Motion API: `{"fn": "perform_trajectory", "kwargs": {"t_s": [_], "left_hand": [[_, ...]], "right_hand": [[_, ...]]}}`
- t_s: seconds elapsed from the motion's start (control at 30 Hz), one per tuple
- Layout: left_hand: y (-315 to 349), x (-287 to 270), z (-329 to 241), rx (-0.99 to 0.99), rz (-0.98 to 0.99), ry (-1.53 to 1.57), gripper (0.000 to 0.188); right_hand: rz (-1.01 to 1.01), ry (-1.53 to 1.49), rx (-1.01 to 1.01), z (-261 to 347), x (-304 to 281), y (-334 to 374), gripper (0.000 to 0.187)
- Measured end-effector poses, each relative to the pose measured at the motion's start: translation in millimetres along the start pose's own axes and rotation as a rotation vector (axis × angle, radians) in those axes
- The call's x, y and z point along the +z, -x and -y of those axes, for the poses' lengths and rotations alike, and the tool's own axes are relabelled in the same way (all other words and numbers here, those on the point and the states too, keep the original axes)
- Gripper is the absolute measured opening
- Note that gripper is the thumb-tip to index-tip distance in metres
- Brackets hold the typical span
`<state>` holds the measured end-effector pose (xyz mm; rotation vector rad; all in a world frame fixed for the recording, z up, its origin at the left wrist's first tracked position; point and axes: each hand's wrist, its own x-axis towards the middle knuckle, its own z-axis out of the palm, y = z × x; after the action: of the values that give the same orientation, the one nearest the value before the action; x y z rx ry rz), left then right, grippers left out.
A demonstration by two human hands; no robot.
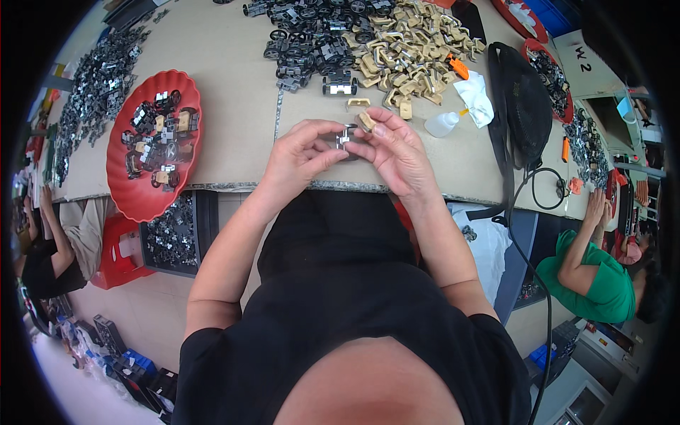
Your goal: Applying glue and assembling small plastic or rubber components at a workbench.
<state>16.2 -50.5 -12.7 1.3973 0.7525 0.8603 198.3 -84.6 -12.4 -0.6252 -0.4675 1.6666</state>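
Above the table's near edge, my left hand (303, 154) pinches a small wheeled toy car chassis (346, 136) with a silvery part and dark wheels. My right hand (402, 152) holds a tan plastic piece (367, 122) between thumb and fingers, close to the chassis; whether the two touch I cannot tell. Some right-hand fingers also reach against the chassis. Just beyond my hands lie one loose tan bracket (358, 103) and a black chassis (340, 85) with a silvery front. Behind them spread a heap of black chassis (304, 46) and a heap of tan pieces (404, 53).
A red scalloped tray (119, 180) of part-assembled chassis sits left. To the right are a white squeeze bottle (442, 125), a tissue (474, 99), an orange tool (458, 67) and a black bag (525, 106) with a cable. Co-workers sit at both sides.
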Motion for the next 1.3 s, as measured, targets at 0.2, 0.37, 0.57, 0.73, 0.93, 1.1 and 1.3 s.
{"fn": "perform_trajectory", "kwargs": {"t_s": [0.2, 0.37, 0.57, 0.73, 0.93, 1.1, 1.3], "left_hand": [[-6, -2, -7, -0.067, 0.003, 0.244, 0.032], [-7, 5, -2, -0.037, -0.013, 0.287, 0.031], [-4, 12, 0, 0.074, -0.053, 0.153, 0.029], [-4, 12, 0, 0.06, -0.063, 0.144, 0.03], [-5, 12, 2, 0.053, -0.07, 0.127, 0.03], [-6, 12, 2, 0.06, -0.086, 0.119, 0.031], [-5, 12, 2, 0.055, -0.081, 0.117, 0.03]], "right_hand": [[0.071, 0.597, -0.044, 22, -7, 3, 0.035], [0.043, 0.588, 0.025, 22, -4, 2, 0.037], [0.014, 0.472, 0.084, 20, -6, 2, 0.037], [-0.036, 0.465, 0.131, 21, -3, 2, 0.036], [-0.072, 0.495, 0.146, 21, 2, -2, 0.034], [-0.1, 0.415, 0.211, 22, 5, -3, 0.034], [-0.062, 0.391, 0.113, 16, -1, -3, 0.038]]}}
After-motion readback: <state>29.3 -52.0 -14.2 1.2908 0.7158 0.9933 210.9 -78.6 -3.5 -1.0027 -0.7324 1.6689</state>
